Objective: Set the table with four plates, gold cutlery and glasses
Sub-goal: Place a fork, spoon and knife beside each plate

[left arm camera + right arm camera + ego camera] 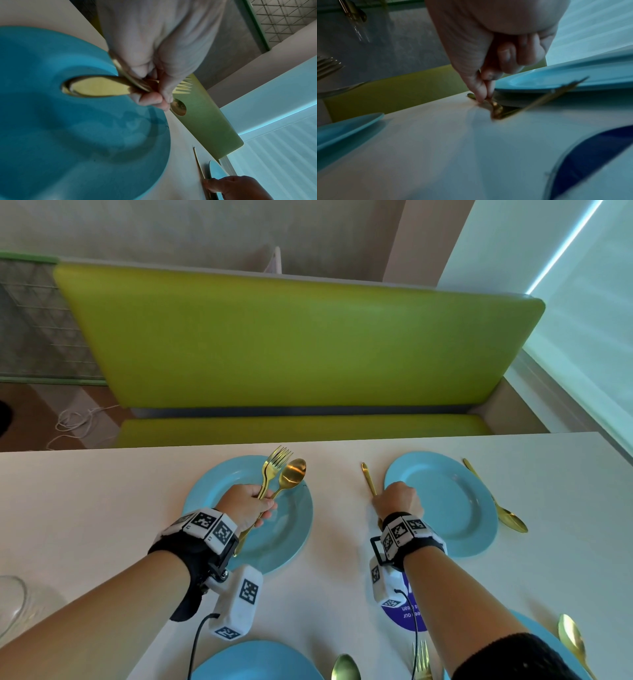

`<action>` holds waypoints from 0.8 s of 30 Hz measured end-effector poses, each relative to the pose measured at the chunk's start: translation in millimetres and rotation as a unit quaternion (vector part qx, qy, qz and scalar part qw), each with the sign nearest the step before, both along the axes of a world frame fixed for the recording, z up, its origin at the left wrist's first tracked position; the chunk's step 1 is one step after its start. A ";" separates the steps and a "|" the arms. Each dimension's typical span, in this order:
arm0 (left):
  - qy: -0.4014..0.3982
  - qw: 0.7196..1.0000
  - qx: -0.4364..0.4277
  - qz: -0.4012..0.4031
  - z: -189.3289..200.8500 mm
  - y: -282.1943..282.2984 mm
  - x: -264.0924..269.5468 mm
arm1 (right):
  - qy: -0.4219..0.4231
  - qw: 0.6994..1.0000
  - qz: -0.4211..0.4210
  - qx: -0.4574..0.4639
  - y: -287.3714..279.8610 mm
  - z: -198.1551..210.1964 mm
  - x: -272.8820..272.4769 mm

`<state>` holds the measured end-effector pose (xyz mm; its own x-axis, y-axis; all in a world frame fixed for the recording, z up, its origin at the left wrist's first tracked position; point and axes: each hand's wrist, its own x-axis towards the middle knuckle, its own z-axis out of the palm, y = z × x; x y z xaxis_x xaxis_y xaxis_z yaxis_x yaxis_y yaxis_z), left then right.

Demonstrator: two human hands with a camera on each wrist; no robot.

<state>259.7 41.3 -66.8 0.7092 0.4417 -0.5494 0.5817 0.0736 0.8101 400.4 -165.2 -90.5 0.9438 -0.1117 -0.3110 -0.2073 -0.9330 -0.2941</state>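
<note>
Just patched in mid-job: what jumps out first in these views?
The left hand holds a bunch of gold cutlery, fork and spoon heads up, over the far left blue plate. The right hand pinches a gold knife lying on the white table beside the far right plate. Behind the table runs a lime-green bench.

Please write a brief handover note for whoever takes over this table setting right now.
Left hand grips a gold fork and spoon above the far left plate.
Right hand pinches a knife lying on the table left of the far right plate.
Done: four plates out; far right spoon placed.
Left: release knife, lay held cutlery, add glasses.
</note>
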 end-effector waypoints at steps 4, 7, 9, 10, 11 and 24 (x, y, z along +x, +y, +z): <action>0.004 1.000 -0.003 0.001 -1.2 -1.7 -0.9 | 0.002 1.000 0.001 -0.004 -3.3 -0.1 0.7; 0.006 1.000 0.000 -0.003 -1.3 -2.8 -1.6 | 0.001 1.000 0.004 -0.005 -3.6 0.0 0.3; 0.005 1.000 0.003 -0.005 -0.9 -3.3 -1.9 | 0.000 1.000 0.008 -0.006 -3.6 0.4 0.0; 0.005 1.000 0.004 -0.005 -0.5 -3.5 -2.2 | 0.000 1.000 0.010 -0.008 -3.4 0.4 -0.1; 0.004 1.000 0.004 -0.006 0.0 -3.6 -2.5 | 0.000 1.000 0.012 -0.009 -3.5 0.7 -0.4; -0.005 1.000 0.009 -0.018 15.2 -0.5 -24.2 | -0.045 0.993 0.110 0.002 9.4 31.3 -31.3</action>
